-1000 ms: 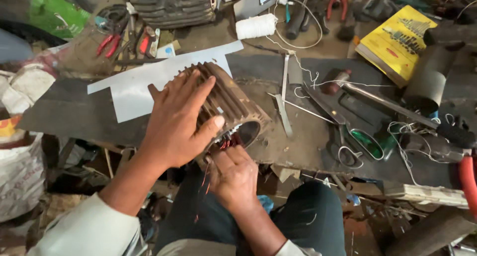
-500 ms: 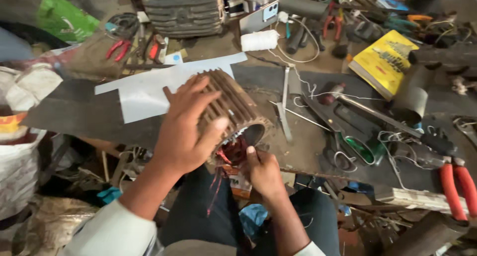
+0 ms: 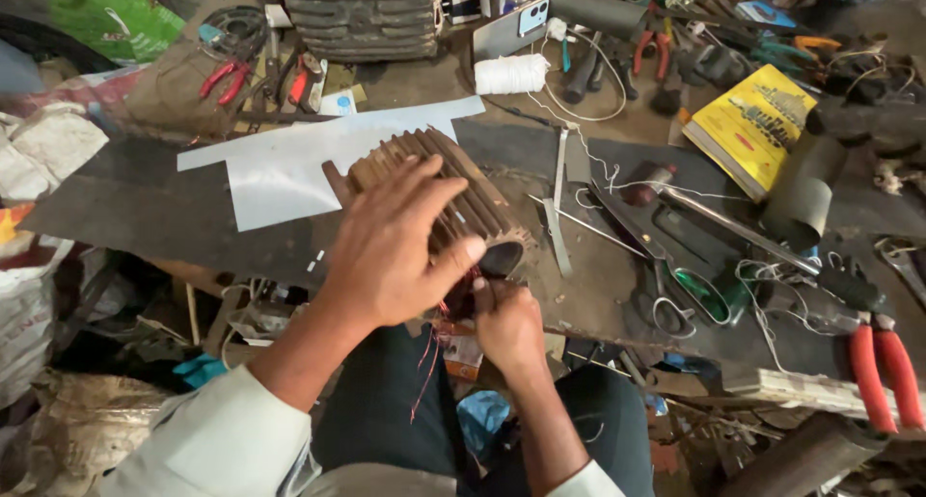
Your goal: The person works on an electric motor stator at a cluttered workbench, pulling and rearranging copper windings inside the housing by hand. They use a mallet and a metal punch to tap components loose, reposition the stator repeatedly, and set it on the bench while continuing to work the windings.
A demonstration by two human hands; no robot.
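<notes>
Head view, looking down on a cluttered workshop table (image 3: pixel 145 217) covered with dark sheet material. Largest item at the upper centre of the frame: a grey ribbed metal casing (image 3: pixel 362 15). Below it, left of centre, lies a pale blue-white sheet of insulating paper (image 3: pixel 280 174).

At the centre of the frame lies the brown ribbed cylindrical motor stator (image 3: pixel 482 203), resting at the table's near edge. Its long axis runs diagonally, from upper left down to lower right, with the open bore end facing the lower right, toward the person.

The left hand (image 3: pixel 391 256) lies spread flat over the top of the stator, fingers extended and pressing on the ribs rather than closed round them. The right hand (image 3: pixel 506 323) sits just below the bore end and is the nearer hand to the opening; its fingers are curled tight, apparently pinching thin red winding wires (image 3: pixel 429 357) that trail down from the bore, though the exact grip is hidden.

Smaller items: a yellow book (image 3: pixel 748 126) at upper right; a white spool of thread (image 3: pixel 511 73) at upper centre; green-handled scissors (image 3: pixel 685 285) right of centre; red-handled pliers (image 3: pixel 887 362) at the right edge.
</notes>
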